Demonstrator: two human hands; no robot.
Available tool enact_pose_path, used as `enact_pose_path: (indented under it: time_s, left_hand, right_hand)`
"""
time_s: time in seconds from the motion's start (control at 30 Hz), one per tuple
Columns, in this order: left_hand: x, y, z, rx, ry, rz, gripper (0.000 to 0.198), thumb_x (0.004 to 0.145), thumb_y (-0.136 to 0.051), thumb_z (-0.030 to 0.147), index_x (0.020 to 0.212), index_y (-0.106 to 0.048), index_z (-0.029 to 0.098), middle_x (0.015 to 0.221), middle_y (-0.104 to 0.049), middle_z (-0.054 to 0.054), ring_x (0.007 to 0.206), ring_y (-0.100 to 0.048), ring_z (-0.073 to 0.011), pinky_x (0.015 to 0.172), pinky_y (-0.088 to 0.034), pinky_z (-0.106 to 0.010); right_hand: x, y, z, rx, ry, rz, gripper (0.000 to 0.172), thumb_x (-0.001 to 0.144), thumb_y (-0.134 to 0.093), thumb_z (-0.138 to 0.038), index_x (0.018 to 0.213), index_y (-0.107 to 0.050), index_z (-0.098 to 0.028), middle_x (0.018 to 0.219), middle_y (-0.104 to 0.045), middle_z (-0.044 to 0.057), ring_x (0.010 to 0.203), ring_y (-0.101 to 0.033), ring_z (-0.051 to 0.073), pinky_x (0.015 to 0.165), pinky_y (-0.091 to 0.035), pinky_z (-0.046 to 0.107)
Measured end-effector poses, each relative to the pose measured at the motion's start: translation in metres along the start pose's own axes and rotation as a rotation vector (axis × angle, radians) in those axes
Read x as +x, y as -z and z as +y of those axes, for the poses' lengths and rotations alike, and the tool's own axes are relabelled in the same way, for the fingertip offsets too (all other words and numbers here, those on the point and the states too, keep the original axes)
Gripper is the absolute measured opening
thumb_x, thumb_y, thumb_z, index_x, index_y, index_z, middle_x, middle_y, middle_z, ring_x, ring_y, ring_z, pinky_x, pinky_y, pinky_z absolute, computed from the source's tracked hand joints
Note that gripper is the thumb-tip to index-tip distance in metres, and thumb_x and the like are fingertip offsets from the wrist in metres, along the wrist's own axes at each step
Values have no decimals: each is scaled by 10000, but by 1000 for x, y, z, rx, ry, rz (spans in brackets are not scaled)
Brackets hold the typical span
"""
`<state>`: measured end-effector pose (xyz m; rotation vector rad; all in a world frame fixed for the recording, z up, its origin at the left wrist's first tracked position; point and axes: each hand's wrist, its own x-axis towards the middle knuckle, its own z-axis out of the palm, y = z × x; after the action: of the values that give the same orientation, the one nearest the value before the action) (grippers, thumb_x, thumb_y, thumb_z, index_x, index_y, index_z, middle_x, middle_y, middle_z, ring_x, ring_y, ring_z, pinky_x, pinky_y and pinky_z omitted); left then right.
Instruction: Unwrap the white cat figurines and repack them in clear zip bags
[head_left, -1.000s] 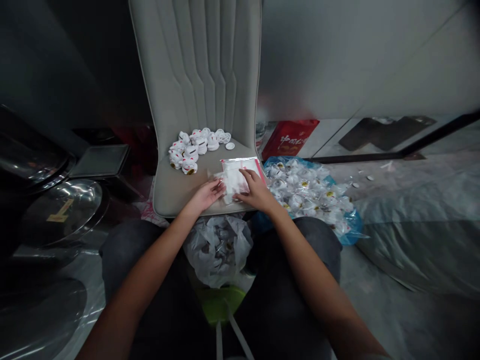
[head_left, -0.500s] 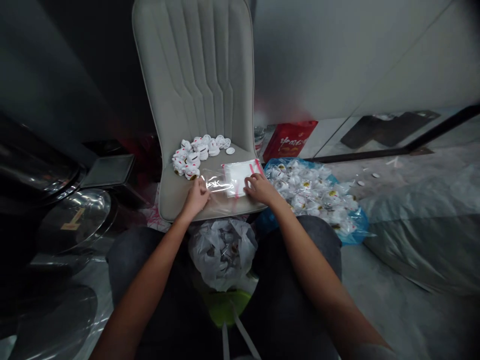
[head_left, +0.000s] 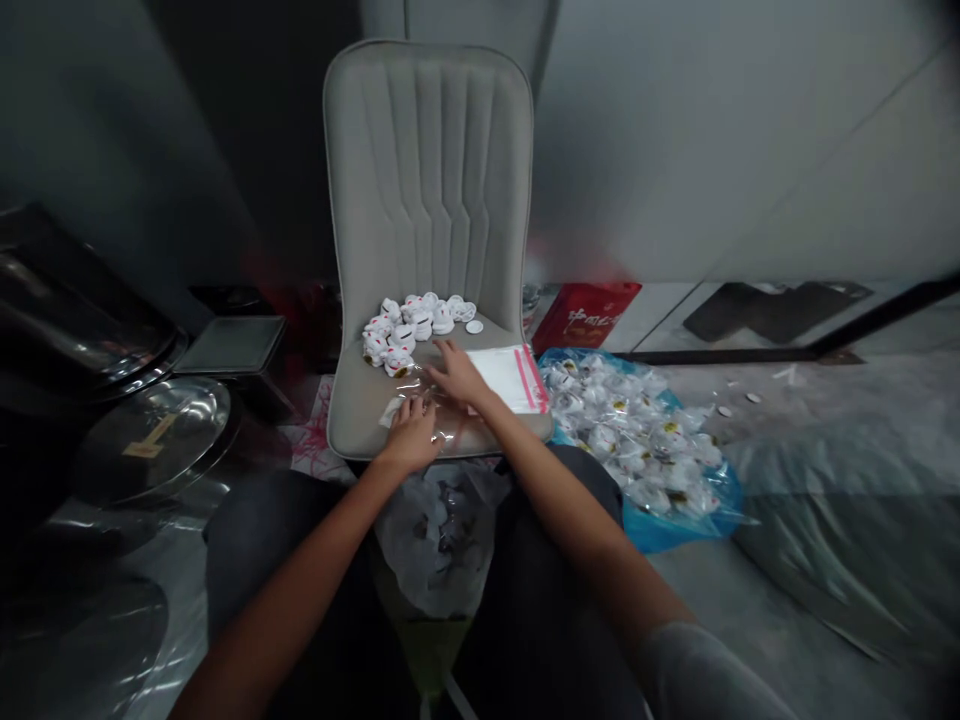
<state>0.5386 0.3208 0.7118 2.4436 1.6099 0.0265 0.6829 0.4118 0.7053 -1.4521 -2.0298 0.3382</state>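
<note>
A clear plastic bag lies on the front of the grey chair seat. My left hand is curled over it, its fingers closed on the film. My right hand reaches across from the right, fingers apart and holding nothing, just above the bag. Close to its fingertips is a heap of small white figurines with red and gold marks, like lucky cats. Beside them lies a round white disc. A stack of flat bags with pink strips sits partly under my right wrist.
On the floor at right, a blue bag holds many wrapped white figurines. Between my knees hangs a translucent bag with things inside. A red bag leans by the wall; metal canisters stand at left.
My right hand has left the bag stack and moved left toward the figurines. My left hand has shifted slightly, with the clear bag drawn off the stack. The view has tilted.
</note>
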Motion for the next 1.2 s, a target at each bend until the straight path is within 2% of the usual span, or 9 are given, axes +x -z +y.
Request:
enact_pose_path:
  time_s: [0.07, 0.13, 0.27, 0.43, 0.53, 0.67, 0.87, 1.07, 1.2]
  left_hand:
    - [-1, 1, -8, -1, -29, -35, 618, 823, -620, 312, 1397, -460, 146, 1482, -427, -205, 1405, -365, -378, 1138, -324, -497]
    - [-4, 2, -13, -4, -50, -38, 593, 827, -613, 308, 1380, -480, 138, 1459, -447, -201, 1398, -375, -365, 1149, -319, -480]
    - [-11, -3, -16, 1, -78, -26, 545, 849, -602, 314, 1345, -514, 107, 1463, -447, -214, 1426, -330, -374, 1174, -288, -479]
    - [-7, -4, -16, -15, -62, -45, 595, 862, -578, 257, 1423, -436, 119, 1543, -371, -218, 1477, -269, -360, 1191, -244, -494]
    - [2, 6, -17, -101, -62, -116, 691, 838, -628, 354, 1458, -397, 157, 1569, -338, -205, 1489, -246, -365, 1183, -252, -490]
    - [10, 20, -17, -158, -31, -127, 588, 874, -572, 475, 1388, -484, 203, 1458, -462, -173, 1388, -387, -368, 1119, -340, -486]
    - [11, 18, -20, -35, -17, 3, 338, 914, -523, 298, 1220, -595, 174, 1276, -545, -137, 1213, -493, -298, 1065, -392, -434]
    - [10, 14, -16, 79, -13, 29, 381, 914, -538, 301, 1253, -551, 127, 1371, -492, -188, 1274, -455, -329, 1076, -365, -453]
    - [9, 14, -12, 92, 15, 27, 428, 916, -528, 281, 1313, -525, 122, 1396, -478, -207, 1296, -449, -347, 1066, -365, -473]
  right_hand:
    - [9, -26, -17, 66, -24, 38, 600, 925, -594, -408, 1418, -442, -100, 1335, -556, 196, 1192, -560, 282, 1014, -443, 379]
    - [14, -47, -28, 76, -61, 51, 530, 921, -593, -414, 1355, -498, -124, 1293, -578, 188, 1165, -556, 295, 998, -447, 406]
    - [16, -61, -34, 39, -65, 45, 390, 928, -577, -357, 1234, -573, -115, 1225, -612, 191, 1130, -526, 327, 1002, -423, 449]
    - [8, -36, -31, 110, 25, 95, 376, 949, -543, -318, 1287, -550, -155, 1297, -616, 143, 1166, -507, 308, 1020, -408, 414]
    - [0, -11, -22, 141, 65, 151, 305, 976, -487, -321, 1227, -589, -182, 1244, -650, 130, 1160, -539, 291, 1000, -416, 396]
    - [-20, 12, 5, 203, 60, 172, 261, 984, -428, -275, 1126, -626, -182, 1112, -693, 121, 1033, -622, 247, 930, -459, 353]
    - [-52, 14, 37, 240, 138, 152, 268, 974, -444, -312, 1083, -639, -164, 1100, -675, 144, 1055, -620, 256, 959, -473, 401]
    - [-59, 4, 27, 202, 265, 8, 512, 900, -614, -471, 1281, -551, -135, 1211, -639, 180, 1129, -585, 312, 985, -471, 473]
    - [-51, 5, 20, 264, 226, 42, 513, 890, -620, -425, 1297, -531, -126, 1232, -640, 186, 1113, -603, 309, 968, -487, 472]
